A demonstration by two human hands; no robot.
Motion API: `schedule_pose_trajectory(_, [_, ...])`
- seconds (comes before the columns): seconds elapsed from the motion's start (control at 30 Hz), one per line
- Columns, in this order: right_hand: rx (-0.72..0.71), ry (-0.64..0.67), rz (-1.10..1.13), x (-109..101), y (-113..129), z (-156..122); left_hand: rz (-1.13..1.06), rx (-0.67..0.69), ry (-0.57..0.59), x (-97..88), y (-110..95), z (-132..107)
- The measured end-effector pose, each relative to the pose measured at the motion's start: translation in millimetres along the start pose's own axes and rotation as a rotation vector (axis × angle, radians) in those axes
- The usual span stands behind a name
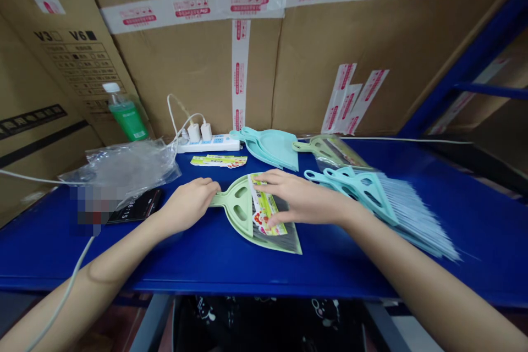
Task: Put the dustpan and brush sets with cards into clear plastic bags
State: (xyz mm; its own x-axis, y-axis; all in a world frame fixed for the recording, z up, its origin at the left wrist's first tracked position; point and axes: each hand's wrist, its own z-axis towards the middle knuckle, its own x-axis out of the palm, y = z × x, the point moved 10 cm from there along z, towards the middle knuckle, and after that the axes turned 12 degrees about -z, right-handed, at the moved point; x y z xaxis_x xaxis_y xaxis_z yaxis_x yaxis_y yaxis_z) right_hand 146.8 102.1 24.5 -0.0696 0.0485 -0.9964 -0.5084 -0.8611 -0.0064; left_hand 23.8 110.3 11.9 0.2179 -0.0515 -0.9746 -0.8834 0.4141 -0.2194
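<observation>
A pale green plastic dustpan (237, 212) lies flat on the blue table, over a grey-bristled brush head (274, 237). My left hand (188, 203) grips the end of its handle. A printed paper label (264, 203) lies on the dustpan, and my right hand (299, 195) holds it there, fingers over its top and thumb near its lower part. Beyond my right hand lie a teal dustpan-and-broom set (363, 192) and a teal dustpan (274, 148). A green dustpan in clear plastic (330, 151) and a loose label (218, 161) lie farther back.
The blue metal table (231, 269) has a front edge close to me. At the back stand a white power strip (208, 144) with plugs, a green bottle (126, 115) and cardboard boxes (198, 66). A clear plastic bag (119, 170) and a white cable (61, 291) lie left.
</observation>
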Motion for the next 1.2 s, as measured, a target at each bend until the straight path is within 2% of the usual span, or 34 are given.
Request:
schedule_pose_trajectory(0.2, [0.027,0.095,0.020,12.3,0.0,-0.8,-0.006,-0.002,0.006,0.5,-0.3,0.1])
schedule_pose_trajectory(0.37, [0.071,0.149,0.042,12.9,0.2,-2.0,-0.009,-0.012,0.008,0.8,0.5,0.4])
schedule_pose_trajectory(1.2, [0.115,0.157,-0.019,11.8,0.1,-4.5,-0.015,-0.009,0.005,-0.1,0.2,0.4])
